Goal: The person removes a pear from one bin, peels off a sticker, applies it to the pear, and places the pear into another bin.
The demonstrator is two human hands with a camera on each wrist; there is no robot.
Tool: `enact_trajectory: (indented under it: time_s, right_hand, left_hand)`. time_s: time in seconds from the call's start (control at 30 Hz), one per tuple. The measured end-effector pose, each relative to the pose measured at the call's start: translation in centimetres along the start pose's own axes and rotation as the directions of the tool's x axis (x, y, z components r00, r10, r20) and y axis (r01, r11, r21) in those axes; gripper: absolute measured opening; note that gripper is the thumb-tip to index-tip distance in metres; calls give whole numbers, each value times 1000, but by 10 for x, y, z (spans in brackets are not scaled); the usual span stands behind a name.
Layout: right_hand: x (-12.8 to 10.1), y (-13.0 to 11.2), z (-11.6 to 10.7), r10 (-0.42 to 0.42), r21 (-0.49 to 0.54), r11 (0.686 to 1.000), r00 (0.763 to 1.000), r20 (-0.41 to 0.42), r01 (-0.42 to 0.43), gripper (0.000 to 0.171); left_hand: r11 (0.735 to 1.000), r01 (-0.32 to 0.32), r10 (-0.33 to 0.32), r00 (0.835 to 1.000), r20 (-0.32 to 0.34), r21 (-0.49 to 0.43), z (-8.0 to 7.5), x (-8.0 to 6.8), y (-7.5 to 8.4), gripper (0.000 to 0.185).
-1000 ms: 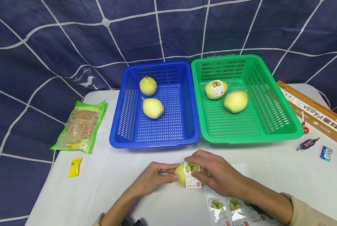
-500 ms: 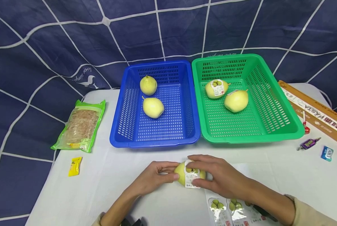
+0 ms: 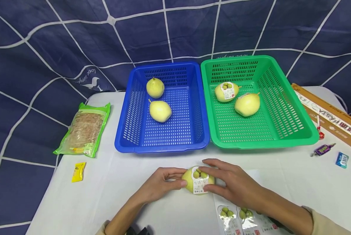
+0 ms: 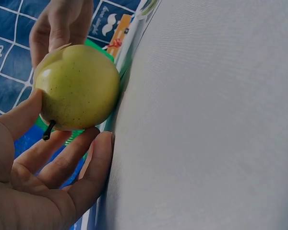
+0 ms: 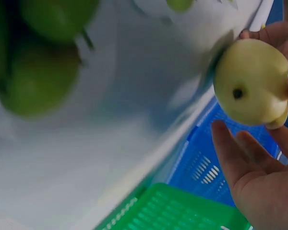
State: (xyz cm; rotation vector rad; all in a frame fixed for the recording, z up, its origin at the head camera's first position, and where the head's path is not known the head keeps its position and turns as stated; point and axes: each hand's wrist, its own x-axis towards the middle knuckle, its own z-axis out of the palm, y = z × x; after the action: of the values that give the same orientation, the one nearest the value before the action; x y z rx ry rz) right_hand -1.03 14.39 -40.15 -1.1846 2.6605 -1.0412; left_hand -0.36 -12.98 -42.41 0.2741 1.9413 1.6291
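Over the white table, my left hand (image 3: 159,185) holds a yellow-green pear (image 3: 188,178) by its stem end, thumb on the near side and fingers beyond. A white sticker (image 3: 199,184) with a pear picture and printed characters wraps across the fruit. My right hand (image 3: 237,182) touches the pear from the other side, its extended index finger and thumb at the sticker's right edge. In the left wrist view the pear (image 4: 79,88) shows its dark stem towards my left palm. A sheet of pear stickers (image 3: 230,222) lies partly beneath my right forearm.
A blue basket (image 3: 162,149) with two pears stands behind my hands, beside a green basket (image 3: 263,143) with two stickered pears. At left lie a bread package (image 3: 85,132) and yellow packet (image 3: 78,172). A pasta box (image 3: 331,119) and small sweets are at right.
My right fingers have shifted over the sticker towards its right edge, uncovering more of its picture. The left hand keeps its hold on the pear.
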Motion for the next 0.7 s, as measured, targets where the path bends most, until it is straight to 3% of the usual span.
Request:
enact_trajectory:
  time_s: [0.13,0.3,0.43,0.53,0.7]
  right_hand:
    - [-1,2,4,2,88,996,1000,11,-3,48]
    - [-1,1,6,21,132,991,999,25,-24,47]
    - [0,-2,9,56,137,989,997,55,-63,49]
    - [-1,-5,11,82,92,992,993,84,-89,51]
    - [-3,-7,11,98,7,995,987,123,-100,55]
  left_hand:
    - [1000,17,-17,1000,-9,5,0,0,0,40]
    - [999,-3,5,999,-36,51,11,-3,8,59]
    - [983,-98,110,991,-71,154,26,-3,13,62]
    - [962,-162,191,975,-117,218,31,-1,11,62]
    - [948,-189,236,957,-169,255,33,0,9,62]
